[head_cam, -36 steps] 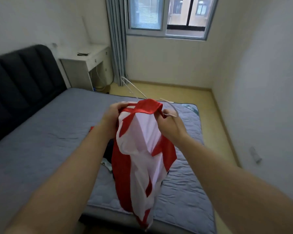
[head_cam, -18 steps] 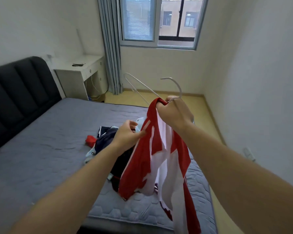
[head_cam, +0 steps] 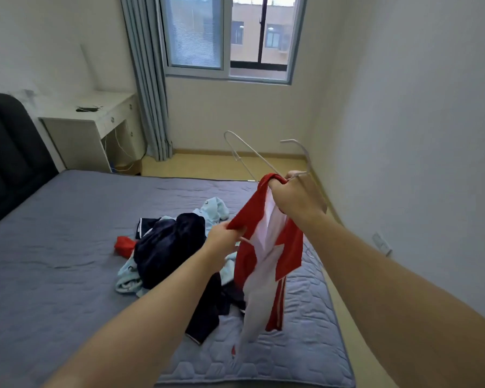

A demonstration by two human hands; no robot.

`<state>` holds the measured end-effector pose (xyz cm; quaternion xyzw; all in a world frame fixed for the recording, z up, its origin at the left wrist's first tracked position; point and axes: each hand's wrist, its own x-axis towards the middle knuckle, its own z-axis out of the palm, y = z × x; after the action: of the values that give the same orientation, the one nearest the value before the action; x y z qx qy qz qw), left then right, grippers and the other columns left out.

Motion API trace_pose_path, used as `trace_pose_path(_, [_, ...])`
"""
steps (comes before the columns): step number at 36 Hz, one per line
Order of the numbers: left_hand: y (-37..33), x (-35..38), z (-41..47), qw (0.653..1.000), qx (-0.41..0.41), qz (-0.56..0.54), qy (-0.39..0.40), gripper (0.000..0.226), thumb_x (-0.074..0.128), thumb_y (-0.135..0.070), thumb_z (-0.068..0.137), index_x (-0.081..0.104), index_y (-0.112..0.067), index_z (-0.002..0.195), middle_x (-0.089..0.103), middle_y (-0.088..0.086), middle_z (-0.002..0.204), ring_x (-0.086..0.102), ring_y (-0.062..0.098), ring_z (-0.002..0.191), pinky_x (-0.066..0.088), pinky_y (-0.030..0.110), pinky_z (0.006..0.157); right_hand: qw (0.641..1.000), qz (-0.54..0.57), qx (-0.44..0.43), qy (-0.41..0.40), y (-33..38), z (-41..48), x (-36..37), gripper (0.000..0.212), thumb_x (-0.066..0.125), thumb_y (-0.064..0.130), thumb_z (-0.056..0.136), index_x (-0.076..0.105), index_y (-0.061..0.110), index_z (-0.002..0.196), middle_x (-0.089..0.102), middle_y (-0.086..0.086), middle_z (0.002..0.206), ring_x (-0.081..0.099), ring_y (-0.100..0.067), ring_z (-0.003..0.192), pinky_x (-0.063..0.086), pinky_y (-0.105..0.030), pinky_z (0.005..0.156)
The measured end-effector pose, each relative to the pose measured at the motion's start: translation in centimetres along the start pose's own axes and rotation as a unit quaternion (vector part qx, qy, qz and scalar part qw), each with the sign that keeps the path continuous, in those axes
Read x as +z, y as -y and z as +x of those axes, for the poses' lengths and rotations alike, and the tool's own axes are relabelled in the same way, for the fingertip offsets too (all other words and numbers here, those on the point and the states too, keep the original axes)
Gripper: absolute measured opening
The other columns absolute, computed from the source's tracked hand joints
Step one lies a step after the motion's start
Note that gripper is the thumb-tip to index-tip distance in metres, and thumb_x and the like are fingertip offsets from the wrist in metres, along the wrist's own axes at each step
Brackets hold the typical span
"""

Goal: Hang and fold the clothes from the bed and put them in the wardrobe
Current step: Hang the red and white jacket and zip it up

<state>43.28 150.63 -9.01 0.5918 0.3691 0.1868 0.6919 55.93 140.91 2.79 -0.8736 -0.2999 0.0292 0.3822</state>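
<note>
A red and white shirt (head_cam: 266, 259) hangs in the air over the bed's right side. My right hand (head_cam: 297, 196) grips its collar together with a white hanger (head_cam: 252, 154), whose hook and one arm stick up beyond my fingers. My left hand (head_cam: 224, 240) pinches the shirt's red edge lower down on the left. On the grey mattress (head_cam: 53, 242) lies a pile of clothes (head_cam: 168, 247): a dark navy garment, a light blue one and a small red piece. The wardrobe is out of view.
A white desk (head_cam: 95, 127) stands in the far left corner beside the dark headboard (head_cam: 9, 152). Grey curtain (head_cam: 146, 79) and window are on the far wall. A strip of wooden floor (head_cam: 207, 166) runs between bed and walls; the white wall is close on the right.
My left hand slid down from the collar to the shirt's lower red edge. My right hand lifted the collar and hanger up and to the right. The view rose, revealing the clothes pile.
</note>
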Motion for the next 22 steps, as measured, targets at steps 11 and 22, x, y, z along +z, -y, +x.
trace_pose_path(11, [-2.4, -3.4, 5.4, 0.999, 0.008, -0.019, -0.031, 0.056, 0.07, -0.053, 0.087, 0.061, -0.001, 0.106, 0.071, 0.015, 0.099, 0.069, 0.029, 0.09, 0.054, 0.042, 0.078, 0.999, -0.026, 0.043, -0.009, -3.0, -0.2, -1.2, 0.033, 0.065, 0.045, 0.078, 0.049, 0.017, 0.069, 0.063, -0.002, 0.075, 0.06, -0.029, 0.081, 0.043, -0.032, 0.065])
trace_pose_path(22, [-5.8, -4.3, 6.3, 0.961, 0.108, 0.227, 0.116, 0.02, 0.079, -0.026, 0.085, 0.068, -0.01, 0.079, 0.054, 0.002, 0.076, 0.049, 0.014, 0.073, 0.038, 0.029, 0.072, 0.996, -0.052, 0.074, -0.021, -7.4, -0.2, -2.7, 0.049, 0.069, 0.06, 0.08, 0.054, 0.014, 0.076, 0.065, -0.008, 0.085, 0.062, -0.031, 0.085, 0.043, -0.032, 0.067])
